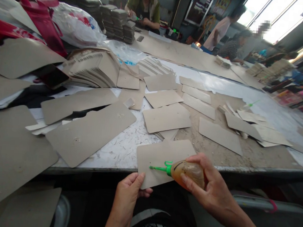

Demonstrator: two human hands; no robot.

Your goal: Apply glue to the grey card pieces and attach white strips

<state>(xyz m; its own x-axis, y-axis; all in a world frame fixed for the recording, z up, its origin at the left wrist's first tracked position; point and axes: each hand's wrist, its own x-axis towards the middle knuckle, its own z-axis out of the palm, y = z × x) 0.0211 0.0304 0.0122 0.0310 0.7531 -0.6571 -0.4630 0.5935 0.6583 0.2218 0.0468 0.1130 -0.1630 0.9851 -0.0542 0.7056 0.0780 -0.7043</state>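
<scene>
The left hand (129,192) pinches the near left corner of a grey card (161,151), thumb on top and fingers beneath. The card juts past the table's near edge. It looks light and thin but stiff enough to stay flat from one corner; the rims seem the best hold, leaving the face free.

To the right of that pinch, the right hand (207,182) is wrapped around a squeeze bottle (188,174), thumb on the near side and fingers over the far side. The bottle lies tipped, its green nozzle (161,168) pointing left over the card; whether the tip touches cannot be told. Amber liquid shows through the wall, which looks soft, so a firm squeeze would likely push some out; the round body is the place to grip, and any smears could make it slippery.

Just beyond the hands, more loose cards (167,118) lie on the table (122,149). Farther off to the left stand a pink jug (40,22), contents not visible, and a clear plastic bag (71,25) with something red and blue showing, perhaps print. Beyond them, a co-worker (145,8) sits at another table.
</scene>
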